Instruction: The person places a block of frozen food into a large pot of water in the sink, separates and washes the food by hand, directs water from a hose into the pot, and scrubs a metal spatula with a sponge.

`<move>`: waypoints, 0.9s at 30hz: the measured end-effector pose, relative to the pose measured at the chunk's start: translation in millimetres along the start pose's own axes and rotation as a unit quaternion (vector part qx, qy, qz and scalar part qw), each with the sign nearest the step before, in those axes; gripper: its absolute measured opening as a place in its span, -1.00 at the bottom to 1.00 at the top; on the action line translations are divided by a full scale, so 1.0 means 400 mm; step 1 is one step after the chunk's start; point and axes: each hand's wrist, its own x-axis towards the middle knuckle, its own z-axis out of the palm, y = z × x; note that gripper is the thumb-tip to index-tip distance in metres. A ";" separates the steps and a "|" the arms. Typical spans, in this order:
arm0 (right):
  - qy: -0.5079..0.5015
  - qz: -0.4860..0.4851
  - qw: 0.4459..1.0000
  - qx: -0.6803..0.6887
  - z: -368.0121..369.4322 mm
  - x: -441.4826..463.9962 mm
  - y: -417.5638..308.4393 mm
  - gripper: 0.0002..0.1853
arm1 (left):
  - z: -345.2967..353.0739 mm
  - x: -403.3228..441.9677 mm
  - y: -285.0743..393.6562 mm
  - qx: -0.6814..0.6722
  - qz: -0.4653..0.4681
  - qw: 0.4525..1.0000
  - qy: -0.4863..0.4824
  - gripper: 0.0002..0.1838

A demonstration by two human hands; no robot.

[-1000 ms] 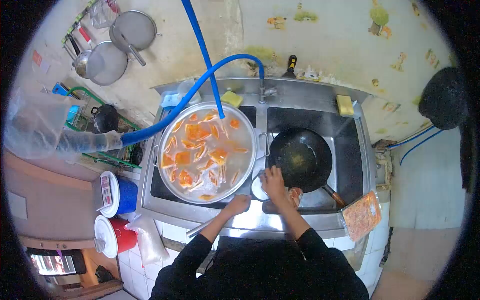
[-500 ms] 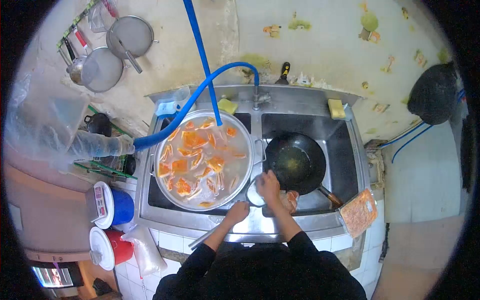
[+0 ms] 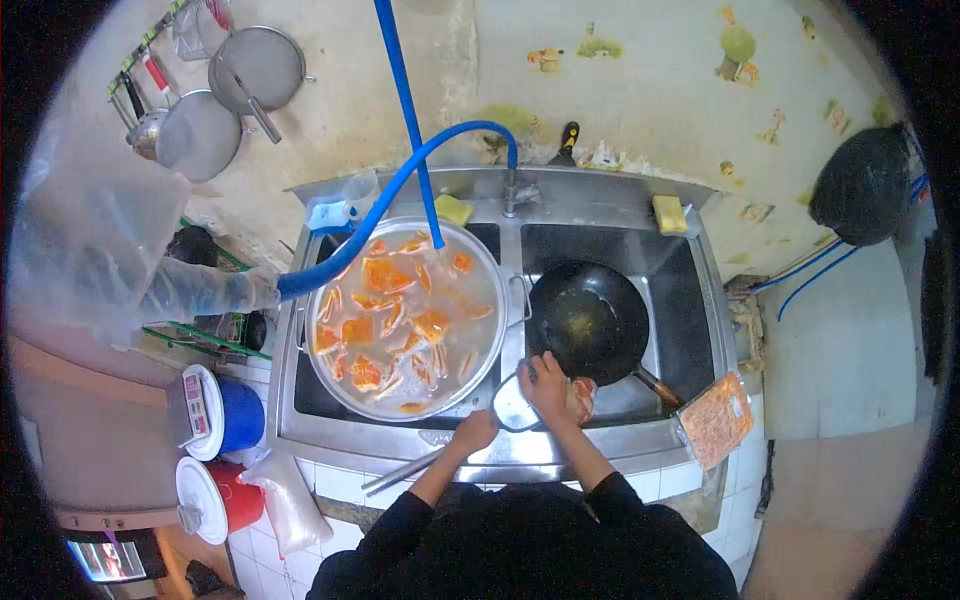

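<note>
Your left hand point(image 3: 477, 431) is closed around the handle of the round utensil point(image 3: 514, 408) between pot point(image 3: 325, 391) and wok point(image 3: 588, 335), your right hand point(image 3: 545, 387) at its rim, grip indeterminate: apparently a cleaning step, requiring steady handle support.

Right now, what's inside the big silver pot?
Orange pieces in cloudy water. A blue hose ends within its rim. The bottom of the silver pot is hidden, so I can't tell what's there.
</note>
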 end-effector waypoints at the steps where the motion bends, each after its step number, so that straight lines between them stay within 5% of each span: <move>1: -0.008 -0.016 1.000 0.011 -0.009 0.001 0.008 -0.82 | -0.015 -0.001 0.007 0.012 0.022 1.000 -0.003 -0.71; 5: -0.076 0.076 0.993 -0.050 -0.042 0.041 0.079 -0.84 | -0.008 0.008 -0.005 0.019 0.011 1.000 0.022 -0.69; 7: -0.019 0.146 0.988 0.047 -0.076 0.075 0.061 -0.86 | -0.053 -0.005 0.032 0.005 -0.019 0.999 0.028 -0.69; 9: -0.046 0.127 0.989 0.057 -0.081 0.045 -0.006 -0.85 | -0.068 -0.015 0.050 0.013 -0.023 0.999 0.025 -0.69; 11: -0.127 -0.062 0.989 0.052 -0.060 -0.030 -0.056 -0.83 | -0.099 -0.019 0.080 -0.004 -0.004 1.000 0.024 -0.53; 14: -0.159 -0.079 0.980 0.084 -0.041 -0.114 -0.059 -0.72 | -0.079 -0.001 0.060 0.031 -0.085 0.996 0.009 -0.59; 18: -0.128 0.004 0.991 -0.023 -0.067 -0.028 0.014 -0.65 | -0.080 -0.005 0.064 0.019 -0.088 0.996 0.012 -0.55; 23: -0.143 0.015 0.990 0.005 -0.132 -0.095 0.021 -0.66 | -0.101 -0.021 0.077 0.025 -0.115 0.993 0.013 -0.53; 25: -0.094 -0.099 0.991 -0.010 -0.155 -0.119 0.042 -0.70 | -0.110 -0.015 0.089 0.026 -0.148 0.988 -0.019 -0.51; 27: -0.103 -0.069 0.992 -0.023 -0.133 -0.088 0.022 -0.76 | -0.124 -0.014 0.099 0.038 -0.136 0.989 -0.044 -0.48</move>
